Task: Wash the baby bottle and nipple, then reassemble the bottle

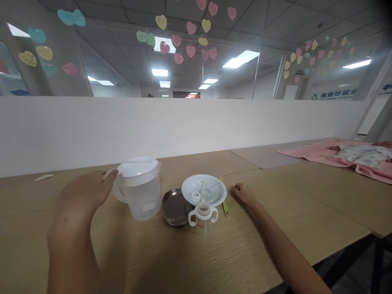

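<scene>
My left hand [84, 196], blurred, is beside the handle of a translucent plastic pitcher [142, 198] with a white lid [137, 166]. Its thumb reaches the top of the handle by the lid; the other fingers are mostly hidden or smeared. Near the white bowl, my right hand [245, 194] rests on the table with its fingers curled in, nothing visible in them. The bowl [186, 182] holds a white bottle collar [195, 197] and a clear dome-shaped piece [211, 192]. In front of it stands an uncapped baby bottle [203, 216] with two white handles.
A shallow metal tray [175, 208] lies between pitcher and bowl. A green-handled utensil [226, 209] is partly under the bowl's right side. A pale flat piece [43, 177] lies far left, a pink cloth [318, 154] far right. A white partition [183, 126] backs the table.
</scene>
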Available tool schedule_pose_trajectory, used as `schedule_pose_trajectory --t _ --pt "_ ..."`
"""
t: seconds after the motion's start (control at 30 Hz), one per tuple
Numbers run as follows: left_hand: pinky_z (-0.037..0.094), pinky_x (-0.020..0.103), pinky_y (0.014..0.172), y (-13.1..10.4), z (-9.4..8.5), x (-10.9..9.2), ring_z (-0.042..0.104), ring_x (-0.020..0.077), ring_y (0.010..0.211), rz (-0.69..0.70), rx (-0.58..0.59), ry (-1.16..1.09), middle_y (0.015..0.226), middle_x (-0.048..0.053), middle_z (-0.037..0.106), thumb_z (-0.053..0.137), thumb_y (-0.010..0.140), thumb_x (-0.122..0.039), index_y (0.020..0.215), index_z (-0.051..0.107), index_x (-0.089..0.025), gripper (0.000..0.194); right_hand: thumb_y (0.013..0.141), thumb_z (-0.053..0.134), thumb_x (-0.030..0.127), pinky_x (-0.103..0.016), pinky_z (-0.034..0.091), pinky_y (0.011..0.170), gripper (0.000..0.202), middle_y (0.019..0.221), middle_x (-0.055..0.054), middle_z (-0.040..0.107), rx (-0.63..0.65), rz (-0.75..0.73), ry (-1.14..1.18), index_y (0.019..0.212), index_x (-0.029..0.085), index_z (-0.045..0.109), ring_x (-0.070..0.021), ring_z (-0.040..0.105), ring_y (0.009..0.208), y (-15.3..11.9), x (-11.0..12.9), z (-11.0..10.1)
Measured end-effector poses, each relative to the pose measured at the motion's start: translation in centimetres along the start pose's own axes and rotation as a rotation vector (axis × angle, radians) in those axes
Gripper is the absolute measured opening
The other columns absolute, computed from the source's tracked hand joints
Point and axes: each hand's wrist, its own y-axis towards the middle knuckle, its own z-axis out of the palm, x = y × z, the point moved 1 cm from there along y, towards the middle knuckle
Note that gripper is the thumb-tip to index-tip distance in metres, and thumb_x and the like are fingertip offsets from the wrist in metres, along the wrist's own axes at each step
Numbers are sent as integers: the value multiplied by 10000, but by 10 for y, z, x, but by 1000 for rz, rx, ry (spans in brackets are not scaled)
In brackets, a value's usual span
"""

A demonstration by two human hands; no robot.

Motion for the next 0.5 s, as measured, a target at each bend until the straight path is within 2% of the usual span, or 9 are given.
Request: schedule_pose_trajectory --t 0.03,0.07,0.13,0.2,0.27,0.37,0.43,0.5 --pt "96 160 349 -12 4 -17 266 100 350 90 87 275 442 -33 501 804 566 -219 585 640 -197 167 861 442 275 -221 313 565 265 859 -87 693 4 -13 10 860 149 675 -155 610 747 -1 3 0" --pt "172 179 356 -25 11 -31 377 139 402 173 172 449 540 3 603 761 636 -276 657 686 -228 92 855 444 270 -220 313 567 260 853 -82 694 8 -27 17 853 152 676 -151 606 743 -2 7 -1" --pt "393 245 485 -49 37 -47 604 224 674 306 391 528 823 31 719 657 751 -357 852 720 -285 139 847 446 265 -219 311 573 253 847 -71 696 17 -58 23 849 163 677 -146 603 738 -5 15 -1" --pt "478 314 726 -67 74 -44 634 249 926 388 638 499 1030 34 707 551 821 -408 1000 699 -279 265 841 445 267 -221 308 575 251 847 -65 699 24 -87 17 855 173 678 -146 603 737 -9 24 -2" --pt "446 333 869 -79 115 -22 607 246 1038 393 855 478 1146 63 668 461 868 -398 1087 667 -224 348 832 449 269 -224 303 576 250 853 -66 702 28 -113 1 859 177 679 -153 607 750 -13 31 -3" --pt "371 350 972 -90 169 25 555 254 1127 360 1017 506 1210 132 626 405 872 -267 1116 650 -130 371 807 463 260 -230 296 575 241 863 -78 706 34 -147 -35 856 173 683 -169 619 775 -18 37 -3" --pt "395 312 939 -98 192 51 585 234 1075 355 1094 478 1160 119 657 424 851 -241 1065 674 -129 348 790 478 260 -231 297 572 233 867 -83 709 45 -166 -58 850 171 685 -177 628 781 -20 40 -2" --pt "424 271 874 -106 203 68 610 204 1004 359 1141 434 1105 83 685 402 868 -277 1022 689 -150 349 777 491 264 -229 307 578 225 875 -86 712 57 -181 -78 842 172 686 -184 636 791 -21 42 -1"
